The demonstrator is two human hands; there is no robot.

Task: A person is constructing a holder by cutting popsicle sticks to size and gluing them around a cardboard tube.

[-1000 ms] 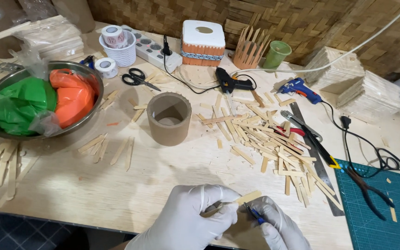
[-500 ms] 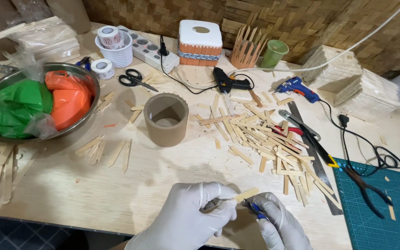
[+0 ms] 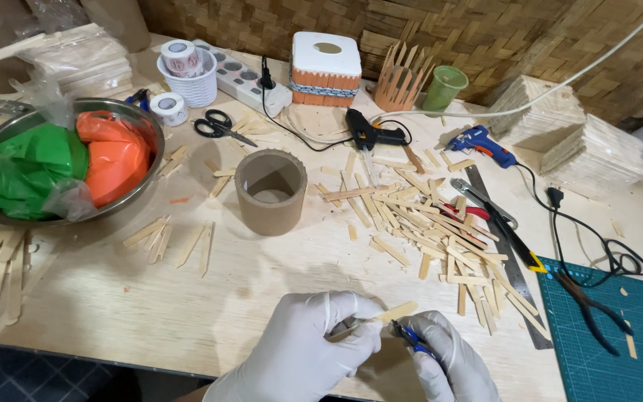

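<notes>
At the bottom centre of the frame, the left hand [image 3: 303, 350], gloved in white, is closed on a wooden stick [image 3: 381, 316], pinching it near its lower end so the free tip points up and right. The right hand [image 3: 448, 361], also gloved, is clenched around a small blue-handled cutter [image 3: 411, 341] whose tip meets the stick just beside the left fingers.

Judging by the table, the trimming looks well under way: a big heap of cut sticks [image 3: 426, 231] fills the centre right, too many to count, and about 6 more lie loose at centre left. The cardboard tube [image 3: 270, 190] in the middle is still bare, with no sticks on it, so any covering work appears not yet started.

Counts: 2 glue guns, 1 black [image 3: 370, 135] and 1 blue [image 3: 480, 143], in the upper centre; 1 pair of scissors [image 3: 221, 126]; 1 metal bowl [image 3: 143, 123] at left holding 1 green and 1 orange bag; 1 metal ruler [image 3: 507, 260]; 1 green cutting mat [image 3: 619, 365] at lower right.
</notes>
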